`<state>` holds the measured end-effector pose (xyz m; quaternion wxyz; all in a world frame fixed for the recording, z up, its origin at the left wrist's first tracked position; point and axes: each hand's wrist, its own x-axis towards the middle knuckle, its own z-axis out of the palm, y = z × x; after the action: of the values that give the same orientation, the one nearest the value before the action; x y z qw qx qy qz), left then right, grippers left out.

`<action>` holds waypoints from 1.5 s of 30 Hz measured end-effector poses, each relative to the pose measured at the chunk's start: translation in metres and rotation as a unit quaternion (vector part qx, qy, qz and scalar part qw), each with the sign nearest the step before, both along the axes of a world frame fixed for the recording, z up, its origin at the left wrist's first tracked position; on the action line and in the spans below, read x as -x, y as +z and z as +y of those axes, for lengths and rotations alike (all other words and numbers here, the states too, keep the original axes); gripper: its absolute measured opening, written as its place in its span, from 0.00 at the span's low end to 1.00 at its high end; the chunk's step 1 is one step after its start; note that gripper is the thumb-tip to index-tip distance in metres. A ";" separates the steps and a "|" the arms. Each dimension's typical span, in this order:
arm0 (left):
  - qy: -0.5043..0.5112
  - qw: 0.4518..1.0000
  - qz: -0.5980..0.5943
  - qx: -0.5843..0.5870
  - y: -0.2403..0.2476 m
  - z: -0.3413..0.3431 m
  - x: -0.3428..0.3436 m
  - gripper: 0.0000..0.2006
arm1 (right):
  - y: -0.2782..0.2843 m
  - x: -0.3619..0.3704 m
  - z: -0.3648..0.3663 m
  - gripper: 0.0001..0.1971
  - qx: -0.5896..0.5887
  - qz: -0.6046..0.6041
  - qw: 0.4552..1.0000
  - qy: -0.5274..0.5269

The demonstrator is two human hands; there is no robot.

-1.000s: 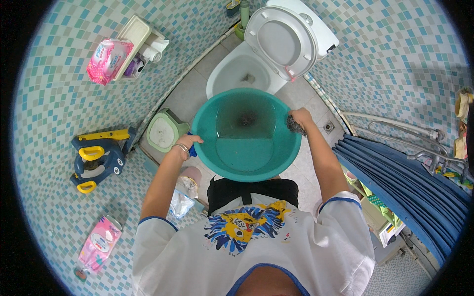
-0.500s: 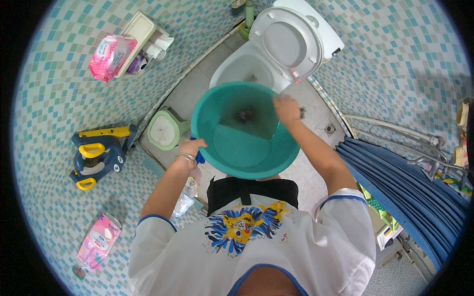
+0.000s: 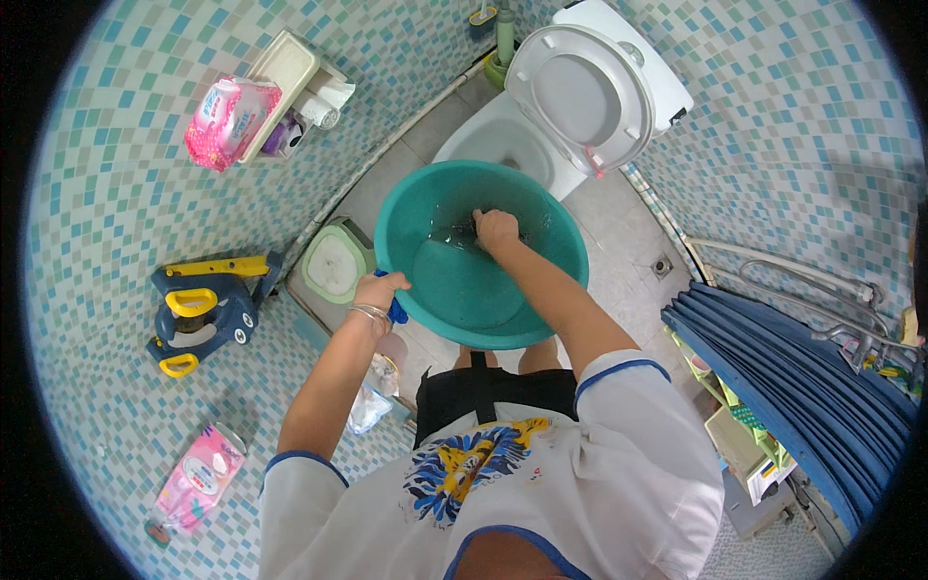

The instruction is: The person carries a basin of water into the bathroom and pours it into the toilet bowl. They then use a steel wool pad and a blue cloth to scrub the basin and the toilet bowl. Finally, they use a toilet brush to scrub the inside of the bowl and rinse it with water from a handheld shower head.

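Observation:
A large green plastic basin (image 3: pixel 454 309) is held tilted in front of me, with a little water and dark dirt in its far part. My left hand (image 3: pixel 384 288) is closed on the basin's left rim, bracelets at its wrist. A crumpled blue thing (image 3: pixel 397 312), perhaps a cloth, shows under that hand. Down inside the basin is my right hand (image 3: pixel 497 230), its fingers bent together at the dark patch in the water; what they hold, if anything, is hidden. Just beyond the basin's far rim stands the white toilet (image 3: pixel 483 133), its lid (image 3: pixel 580 92) raised.
A pale green stool or bin (image 3: pixel 338 261) stands left of the basin. On the tiled left wall are a shelf (image 3: pixel 290 58) with a pink pack of wipes (image 3: pixel 227 121), and a blue-yellow child's toilet seat (image 3: pixel 208 309). A blue curtain (image 3: pixel 793 387) and shower pipes (image 3: pixel 802 280) are at right.
My right hand has gone from the basin's far right rim down into its middle, to the dark patch. The water area looks smaller. My left hand keeps its hold on the left rim.

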<state>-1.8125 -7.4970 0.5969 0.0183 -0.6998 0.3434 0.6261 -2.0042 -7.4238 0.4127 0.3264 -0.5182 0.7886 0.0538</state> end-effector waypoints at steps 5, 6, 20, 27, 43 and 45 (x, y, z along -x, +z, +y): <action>-0.013 1.000 -0.014 0.018 0.014 -0.011 0.005 0.08 | -0.014 0.004 -0.016 0.11 0.031 -0.004 0.998 -0.056; -0.017 1.000 -0.018 0.017 0.011 -0.015 0.008 0.08 | -0.011 0.009 -0.015 0.11 0.042 -0.001 0.997 -0.065; -0.189 0.962 -0.131 0.145 -0.030 -0.086 0.074 0.07 | 0.084 0.086 0.068 0.13 0.097 -0.012 0.956 -0.277; -0.530 0.745 -0.251 0.319 -0.028 -0.109 0.135 0.16 | 0.078 0.084 0.114 0.13 0.105 -0.022 0.940 -0.323; -0.615 0.563 -0.243 0.495 0.006 -0.016 0.211 0.09 | 0.107 0.068 0.117 0.12 0.211 0.000 0.898 -0.387; -0.623 0.549 -0.221 0.511 0.008 -0.011 0.205 0.07 | 0.105 0.064 0.115 0.12 0.226 0.011 0.894 -0.387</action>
<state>-2.0179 -7.5083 0.6050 0.1181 -0.3179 0.9407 0.0020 -2.0686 -7.3090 0.5177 0.1873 -0.2310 0.9212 -0.2509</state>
